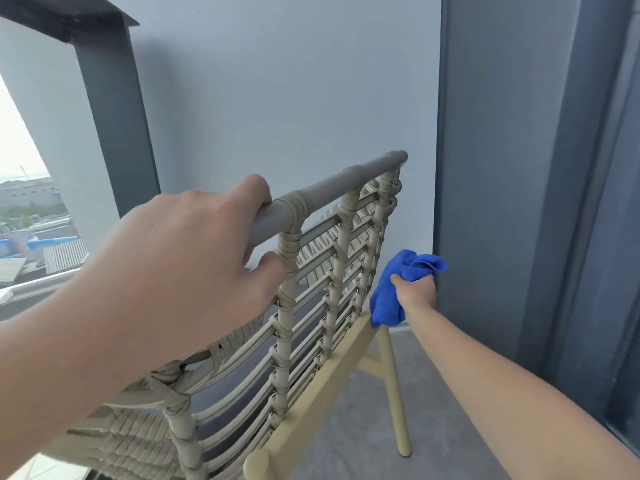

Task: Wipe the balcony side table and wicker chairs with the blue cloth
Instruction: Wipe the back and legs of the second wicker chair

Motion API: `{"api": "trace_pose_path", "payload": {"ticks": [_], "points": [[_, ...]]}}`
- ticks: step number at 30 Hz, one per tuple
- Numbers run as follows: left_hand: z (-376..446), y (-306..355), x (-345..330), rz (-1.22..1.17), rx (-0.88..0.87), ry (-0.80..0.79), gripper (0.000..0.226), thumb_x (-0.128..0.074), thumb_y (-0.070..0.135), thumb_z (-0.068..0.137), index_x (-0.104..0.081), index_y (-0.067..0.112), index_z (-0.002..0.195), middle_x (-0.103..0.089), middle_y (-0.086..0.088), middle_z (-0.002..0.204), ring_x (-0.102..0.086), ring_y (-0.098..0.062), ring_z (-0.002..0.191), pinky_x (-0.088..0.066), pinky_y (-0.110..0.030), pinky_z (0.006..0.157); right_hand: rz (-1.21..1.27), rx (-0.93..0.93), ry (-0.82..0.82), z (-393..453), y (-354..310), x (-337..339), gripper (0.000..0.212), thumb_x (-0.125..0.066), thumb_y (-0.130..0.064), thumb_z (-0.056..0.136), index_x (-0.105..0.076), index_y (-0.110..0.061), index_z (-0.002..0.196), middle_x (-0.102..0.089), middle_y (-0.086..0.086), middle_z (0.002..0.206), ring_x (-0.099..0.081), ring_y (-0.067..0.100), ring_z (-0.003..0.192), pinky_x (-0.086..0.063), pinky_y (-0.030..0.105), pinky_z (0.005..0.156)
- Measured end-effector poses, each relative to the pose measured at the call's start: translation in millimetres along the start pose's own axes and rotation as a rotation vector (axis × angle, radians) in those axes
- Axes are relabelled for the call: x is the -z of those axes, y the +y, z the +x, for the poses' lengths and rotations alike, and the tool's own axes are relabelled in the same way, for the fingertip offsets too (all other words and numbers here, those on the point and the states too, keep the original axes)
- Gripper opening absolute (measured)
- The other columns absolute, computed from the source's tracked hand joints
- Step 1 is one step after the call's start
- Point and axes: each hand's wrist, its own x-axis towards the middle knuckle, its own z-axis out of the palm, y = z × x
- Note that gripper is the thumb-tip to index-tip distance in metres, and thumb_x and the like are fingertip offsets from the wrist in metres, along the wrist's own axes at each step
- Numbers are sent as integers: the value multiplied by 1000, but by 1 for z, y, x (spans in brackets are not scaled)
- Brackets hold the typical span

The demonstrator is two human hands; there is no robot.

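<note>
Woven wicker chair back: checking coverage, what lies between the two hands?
In the head view, the woven wicker chair back and its grey top rail separate the left hand from the right hand.

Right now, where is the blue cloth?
In the head view, the blue cloth is bunched in the right hand, right of the wicker chair back's far edge, close to the dark grey wall panel.

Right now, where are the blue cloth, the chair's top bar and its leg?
blue cloth [386,303], head view, on its hanging fold.
top bar [332,188], head view, on its grey middle.
leg [396,393], head view, on its yellow shaft.
</note>
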Motion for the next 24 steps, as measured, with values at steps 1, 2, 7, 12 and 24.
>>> {"api": "trace_pose_path", "payload": {"ticks": [1,2,7,12,24], "points": [[0,0,-1,1,-6,8,33,-34,56,72,-46,33,94,-49,14,50,-47,-13,41,-44,-28,47,-3,-12,-4,8,-4,-5,44,-73,-26,92,-50,-13,127,-66,9,110,-66,35,101,-51,42,86],[0,0,-2,0,-8,20,31,-36,54,72,-46,32,91,-46,14,48,-44,-12,40,-42,-26,46,10,-23,-31,16,-7,-13,45,-72,-29,93,-48,-13,127,-65,10,113,-65,36,104,-50,44,92],[8,0,-2,-28,16,1,35,-33,56,70,-46,34,95,-52,17,54,-48,-10,46,-44,-29,52,-32,-98,-342,39,-14,-40,62,-58,-53,97,-38,-21,146,-55,9,138,-52,35,127,-37,54,115],[6,3,-2,-11,45,-7,30,-35,49,73,-46,34,97,-56,13,56,-51,-14,49,-46,-31,54,-283,84,-313,41,-7,-40,46,-58,-34,101,-49,-6,137,-60,17,130,-59,33,113,-47,41,100],[7,7,1,19,36,-19,34,-30,42,79,-47,26,104,-51,4,63,-47,-18,56,-40,-35,55,-480,211,-292,10,0,-40,17,-57,-21,93,-46,-16,105,-55,6,82,-59,31,83,-46,38,70]]}}
